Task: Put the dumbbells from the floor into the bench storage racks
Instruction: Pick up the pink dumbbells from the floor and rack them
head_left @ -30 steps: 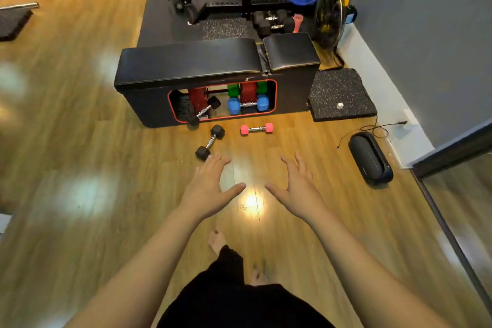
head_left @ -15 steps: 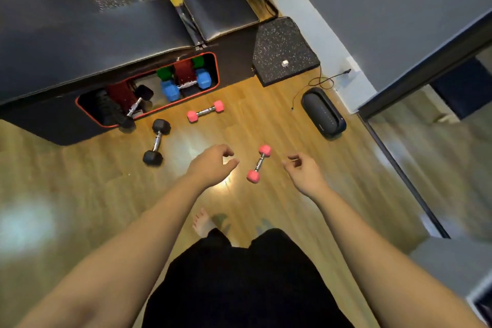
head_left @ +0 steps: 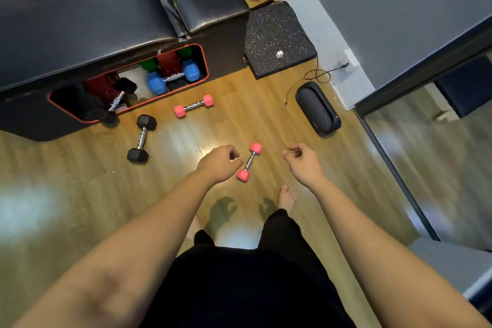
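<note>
A pink dumbbell (head_left: 249, 162) lies on the wooden floor between my two hands. My left hand (head_left: 218, 163) hovers just left of it with fingers curled and empty. My right hand (head_left: 303, 161) is to its right, loosely curled, holding nothing. A second pink dumbbell (head_left: 193, 106) lies nearer the bench, and a black hex dumbbell (head_left: 141, 138) lies on the floor to the left. The black bench (head_left: 80, 24) has a red-rimmed storage opening (head_left: 205, 61) holding a blue dumbbell (head_left: 173, 77), green ones behind it and a black dumbbell (head_left: 117, 100) leaning at its left part.
A black speaker (head_left: 318, 109) with a cable lies on the floor to the right, near the grey wall. A speckled rubber mat (head_left: 279, 37) sits beside the bench with a small white plug on it. My bare feet (head_left: 287, 196) stand just behind the pink dumbbell.
The view has tilted down and moved closer to the bench. A second pink dumbbell came into view between my hands, and both hands curled from spread open.
</note>
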`<state>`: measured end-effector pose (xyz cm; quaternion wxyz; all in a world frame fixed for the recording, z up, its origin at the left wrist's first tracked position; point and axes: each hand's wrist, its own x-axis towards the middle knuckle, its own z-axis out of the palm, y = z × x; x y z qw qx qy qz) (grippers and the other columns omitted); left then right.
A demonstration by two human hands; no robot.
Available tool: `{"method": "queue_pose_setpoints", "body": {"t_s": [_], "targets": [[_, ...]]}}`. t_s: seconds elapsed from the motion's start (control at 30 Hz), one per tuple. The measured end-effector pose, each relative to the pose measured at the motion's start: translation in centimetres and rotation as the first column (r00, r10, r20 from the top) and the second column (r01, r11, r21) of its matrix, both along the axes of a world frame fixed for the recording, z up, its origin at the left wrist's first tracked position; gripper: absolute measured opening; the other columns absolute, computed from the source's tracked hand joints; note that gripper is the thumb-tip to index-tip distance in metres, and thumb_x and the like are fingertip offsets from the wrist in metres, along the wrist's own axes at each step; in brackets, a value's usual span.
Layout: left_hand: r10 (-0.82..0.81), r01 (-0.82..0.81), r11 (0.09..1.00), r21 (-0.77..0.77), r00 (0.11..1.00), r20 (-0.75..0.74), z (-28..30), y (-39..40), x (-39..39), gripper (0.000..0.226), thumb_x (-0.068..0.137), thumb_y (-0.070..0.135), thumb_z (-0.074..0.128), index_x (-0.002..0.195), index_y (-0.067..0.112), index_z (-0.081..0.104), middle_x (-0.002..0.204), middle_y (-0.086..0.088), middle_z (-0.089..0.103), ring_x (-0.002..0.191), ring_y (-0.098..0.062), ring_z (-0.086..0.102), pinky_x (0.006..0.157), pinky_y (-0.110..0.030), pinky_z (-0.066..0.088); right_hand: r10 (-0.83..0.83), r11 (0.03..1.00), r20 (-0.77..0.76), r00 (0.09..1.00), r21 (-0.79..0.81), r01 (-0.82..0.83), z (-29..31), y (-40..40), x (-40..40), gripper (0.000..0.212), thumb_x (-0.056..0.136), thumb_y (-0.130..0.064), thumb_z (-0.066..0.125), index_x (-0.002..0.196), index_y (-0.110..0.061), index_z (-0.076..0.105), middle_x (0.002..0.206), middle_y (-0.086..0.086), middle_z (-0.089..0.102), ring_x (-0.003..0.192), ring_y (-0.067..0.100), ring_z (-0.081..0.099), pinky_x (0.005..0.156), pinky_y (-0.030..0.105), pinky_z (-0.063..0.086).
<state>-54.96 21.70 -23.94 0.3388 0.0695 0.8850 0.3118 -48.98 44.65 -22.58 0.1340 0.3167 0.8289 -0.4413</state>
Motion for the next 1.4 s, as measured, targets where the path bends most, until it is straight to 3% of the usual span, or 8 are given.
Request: {"method": "queue_pose_setpoints", "body": {"t_s": [0.17, 0.4, 0.5, 0.6, 0.73, 0.97, 1.23, 1.4], "targets": [[0.261, -0.263, 0.965, 0.011, 0.961, 0.090, -2.3, 4.0, -0.8, 0.019, 0.084, 0.045, 0.061, 0.088, 0.027, 0.063, 0.094, 0.008, 0.065, 0.087, -0.016, 0.062, 0.079, -0.034, 0.052, 0.159, 0.986, 0.064, 0.985, -0.058, -0.155, -1.9, 4.0, -4.3, 0.021, 0.089, -0.033, 0.063, 0.104, -0.019, 0.057, 0.072, -0.005, 0.054, 0.062, 0.014, 0.054, 0.061, 0.030, 0.045], [0.637, -0.667, 0.745, 0.002, 0.712, 0.295, -5.4, 10.2, -1.5, 0.012, 0.090, 0.017, 0.064, 0.079, 0.013, 0.061, 0.074, -0.001, 0.058, 0.079, -0.023, 0.059, 0.080, -0.039, 0.052, 0.296, 0.947, 0.110, 0.949, -0.164, -0.276, -5.4, 8.4, -10.0, 0.016, 0.089, -0.021, 0.062, 0.103, -0.014, 0.060, 0.064, -0.005, 0.050, 0.061, 0.019, 0.053, 0.062, 0.030, 0.041], [0.697, -0.720, 0.692, -0.049, 0.649, 0.306, -9.1, 11.4, -2.3, 0.015, 0.087, 0.014, 0.062, 0.073, 0.018, 0.060, 0.069, 0.005, 0.057, 0.067, -0.001, 0.060, 0.063, -0.011, 0.050, 0.335, 0.935, 0.151, 0.930, -0.177, -0.308, -9.4, 9.0, -11.8, 0.012, 0.089, -0.020, 0.060, 0.101, -0.020, 0.059, 0.064, -0.008, 0.049, 0.057, 0.012, 0.050, 0.057, 0.022, 0.042], [0.695, -0.694, 0.712, -0.103, 0.677, 0.242, -14.5, 11.6, -3.3, 0.010, 0.085, 0.027, 0.066, 0.077, 0.024, 0.061, 0.068, 0.012, 0.048, 0.057, 0.000, 0.050, 0.056, 0.010, 0.027, 0.356, 0.932, 0.179, 0.917, -0.140, -0.335, -15.4, 9.3, -13.1, 0.011, 0.089, -0.024, 0.061, 0.097, -0.030, 0.055, 0.076, -0.009, 0.054, 0.061, 0.004, 0.052, 0.047, 0.010, 0.038], [0.610, -0.606, 0.788, -0.110, 0.744, 0.274, -25.9, 11.6, -5.0, 0.017, 0.086, 0.021, 0.067, 0.095, 0.006, 0.065, 0.094, -0.010, 0.067, 0.086, -0.024, 0.060, 0.071, -0.025, 0.043, 0.404, 0.915, 0.193, 0.894, -0.077, -0.396, -25.7, 9.4, -14.8, 0.014, 0.089, -0.026, 0.061, 0.101, -0.028, 0.053, 0.083, -0.014, 0.053, 0.071, 0.004, 0.054, 0.053, 0.012, 0.035], [0.545, -0.508, 0.838, -0.198, 0.770, 0.331, -45.5, 12.4, -4.4, 0.024, 0.076, 0.037, 0.066, 0.065, 0.023, 0.051, 0.068, 0.005, 0.056, 0.059, -0.008, 0.052, 0.048, -0.021, 0.031, 0.487, 0.857, 0.264, 0.833, 0.038, -0.513, -45.7, 8.7, -17.2, 0.039, 0.088, -0.023, 0.065, 0.121, -0.005, 0.055, 0.110, 0.009, 0.056, 0.097, 0.024, 0.059, 0.075, 0.022, 0.044], [0.350, -0.241, 0.911, -0.335, 0.883, 0.314, -58.3, 13.4, -2.2, 0.044, 0.083, 0.042, 0.056, 0.120, 0.018, 0.057, 0.117, -0.011, 0.058, 0.107, -0.033, 0.060, 0.089, -0.042, 0.051, 0.596, 0.733, 0.315, 0.738, 0.162, -0.661, -58.3, 7.1, -17.3, 0.044, 0.083, -0.008, 0.061, 0.126, -0.013, 0.051, 0.124, 0.016, 0.043, 0.106, 0.038, 0.052, 0.093, 0.042, 0.046], [0.258, -0.113, 0.914, -0.390, 0.903, 0.343, -61.6, 13.6, -2.0, 0.074, 0.072, 0.047, 0.077, 0.131, 0.018, 0.043, 0.124, -0.005, 0.050, 0.109, -0.031, 0.059, 0.086, -0.041, 0.052, 0.577, 0.653, 0.398, 0.714, 0.300, -0.695, -61.5, 6.3, -17.4, 0.042, 0.088, -0.004, 0.059, 0.124, -0.020, 0.046, 0.132, 0.011, 0.034, 0.113, 0.036, 0.043, 0.071, 0.034, 0.041]]}}
